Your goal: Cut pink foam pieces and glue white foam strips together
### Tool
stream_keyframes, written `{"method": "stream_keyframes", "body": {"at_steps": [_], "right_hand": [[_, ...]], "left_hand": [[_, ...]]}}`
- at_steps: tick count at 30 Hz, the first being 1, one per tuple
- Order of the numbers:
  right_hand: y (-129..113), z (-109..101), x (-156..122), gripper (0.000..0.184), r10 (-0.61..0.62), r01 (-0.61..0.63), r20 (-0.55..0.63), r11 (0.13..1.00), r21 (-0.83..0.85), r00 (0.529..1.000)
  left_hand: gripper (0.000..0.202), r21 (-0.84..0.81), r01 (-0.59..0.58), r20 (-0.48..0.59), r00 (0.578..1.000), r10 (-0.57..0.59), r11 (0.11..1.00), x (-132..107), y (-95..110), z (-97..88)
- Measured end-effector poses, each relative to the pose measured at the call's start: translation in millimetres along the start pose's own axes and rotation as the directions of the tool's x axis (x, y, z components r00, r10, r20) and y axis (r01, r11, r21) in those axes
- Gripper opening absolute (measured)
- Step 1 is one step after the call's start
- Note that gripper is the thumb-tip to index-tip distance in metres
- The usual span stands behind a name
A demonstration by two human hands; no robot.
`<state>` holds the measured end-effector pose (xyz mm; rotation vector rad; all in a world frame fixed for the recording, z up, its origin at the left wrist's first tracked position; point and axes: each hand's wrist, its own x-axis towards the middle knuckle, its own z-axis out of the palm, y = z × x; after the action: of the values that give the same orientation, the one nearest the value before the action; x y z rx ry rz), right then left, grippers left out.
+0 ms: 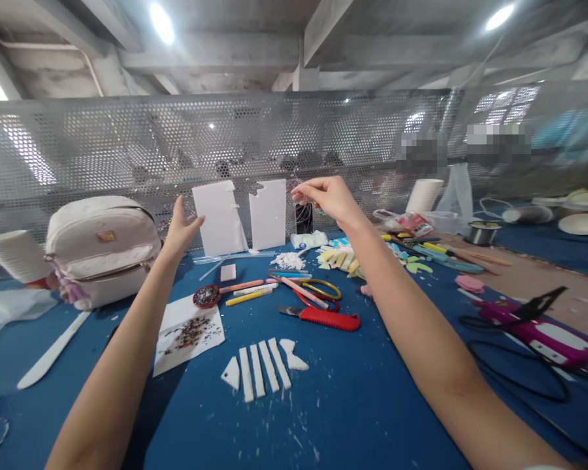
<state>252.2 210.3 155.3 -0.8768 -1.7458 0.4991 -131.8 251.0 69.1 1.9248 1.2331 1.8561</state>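
Note:
My left hand (pixel 183 232) is raised with its thumb and fingers apart, beside the left of two white foam sheets (pixel 218 222). My right hand (pixel 326 196) pinches what looks like a thin clear thread (pixel 296 179), tangled and hard to make out. It hangs to the right of the second cut foam sheet (pixel 269 215). Below, on the blue tabletop (pixel 362 398), white foam pieces (pixel 259 369) lie in a fish shape: a head with a hole, several strips and a tail. A red-handled utility knife (pixel 329 318) and scissors (pixel 321 290) lie behind them.
At left stand a pale backpack (pixel 102 251) and stacked paper cups (pixel 14 254). Beads lie on paper (pixel 191 336) near a red spoon (pixel 207 296). A magenta device (pixel 543 333) with black cables sits right. A perforated metal screen (pixel 176 143) rises behind the table.

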Motion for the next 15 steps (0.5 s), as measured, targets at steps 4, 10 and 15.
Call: {"method": "stream_keyframes", "body": {"at_steps": [4, 10, 15], "right_hand": [[1, 0, 1, 0.026, -0.001, 0.001, -0.006, 1.000, 0.006, 1.000], [1, -2, 1, 0.023, -0.005, 0.005, -0.018, 1.000, 0.010, 1.000], [2, -2, 1, 0.023, -0.002, 0.003, -0.022, 1.000, 0.013, 1.000]], "left_hand": [[0.045, 0.024, 0.048, -0.057, 0.997, -0.047, 0.999, -1, 3, 0.5], [0.043, 0.065, 0.098, -0.078, 0.993, -0.093, 0.993, -3, 9, 1.1], [0.042, 0.083, 0.117, -0.092, 0.990, -0.110, 0.990, -5, 12, 0.3]]}}
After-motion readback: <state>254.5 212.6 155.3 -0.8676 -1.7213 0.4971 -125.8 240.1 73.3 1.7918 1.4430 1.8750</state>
